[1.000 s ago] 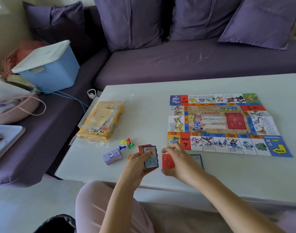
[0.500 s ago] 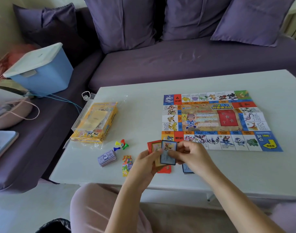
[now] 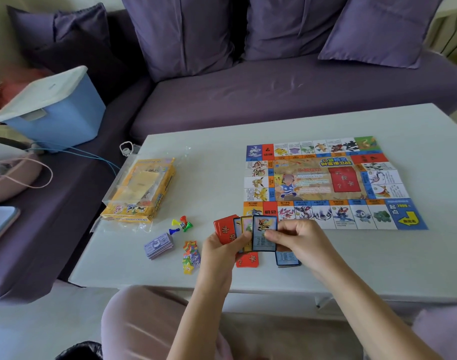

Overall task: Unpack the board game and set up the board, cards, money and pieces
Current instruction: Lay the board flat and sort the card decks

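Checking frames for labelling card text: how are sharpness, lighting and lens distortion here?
Head view: soft even daylight, no harsh glare on the table; the wide lens stretches the frame's corners; small print on the blue card is too soft to read; far-left red clutter is blurred.

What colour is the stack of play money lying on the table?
Lavender purple with darker print; the money stack shows best in the head view, the only one.

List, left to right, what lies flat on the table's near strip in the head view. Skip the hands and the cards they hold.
First the money stack → star tokens → red card → blue cards.
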A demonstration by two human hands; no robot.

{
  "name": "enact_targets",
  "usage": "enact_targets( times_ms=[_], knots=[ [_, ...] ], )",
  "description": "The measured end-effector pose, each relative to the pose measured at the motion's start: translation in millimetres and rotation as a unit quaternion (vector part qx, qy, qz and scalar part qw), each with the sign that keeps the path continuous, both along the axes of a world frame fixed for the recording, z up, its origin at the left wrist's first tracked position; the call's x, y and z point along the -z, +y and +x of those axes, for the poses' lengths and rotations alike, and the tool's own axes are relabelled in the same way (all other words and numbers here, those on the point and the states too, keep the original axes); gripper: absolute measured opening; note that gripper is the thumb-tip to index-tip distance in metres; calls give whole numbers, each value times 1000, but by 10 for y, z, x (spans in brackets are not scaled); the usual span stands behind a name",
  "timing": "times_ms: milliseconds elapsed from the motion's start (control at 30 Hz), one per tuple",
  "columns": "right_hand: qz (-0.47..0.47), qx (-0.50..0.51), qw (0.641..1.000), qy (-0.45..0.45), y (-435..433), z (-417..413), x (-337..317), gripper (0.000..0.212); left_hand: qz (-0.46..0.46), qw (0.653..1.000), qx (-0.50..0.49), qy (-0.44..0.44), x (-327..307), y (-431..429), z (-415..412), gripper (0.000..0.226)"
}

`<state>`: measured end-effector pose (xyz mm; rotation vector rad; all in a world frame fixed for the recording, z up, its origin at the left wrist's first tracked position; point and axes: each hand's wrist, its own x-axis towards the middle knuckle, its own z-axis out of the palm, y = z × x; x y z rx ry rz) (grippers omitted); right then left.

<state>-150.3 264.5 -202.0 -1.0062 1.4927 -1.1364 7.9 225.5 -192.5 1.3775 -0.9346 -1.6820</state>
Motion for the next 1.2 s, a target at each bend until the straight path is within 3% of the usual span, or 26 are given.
enact_targets(
  times_ms=[433,700,933,1100,1200],
  knots=[
    [22,45,999,1,51,-194,43,11,67,993,20,93,-18,17,-108,13],
    [31,52,998,-30,112,-229,89,11,47,996,35,67,30,11,-127,11],
    [30,30,998,45,156,-247,129,14,10,995,85,-40,101,53,-259,8],
    [58,47,987,144,196,-418,179,16,70,995,67,5,79,18,-267,16],
    [70,32,982,170,207,-412,230,10,90,991,98,-17,71,21,-265,16]
  ],
)
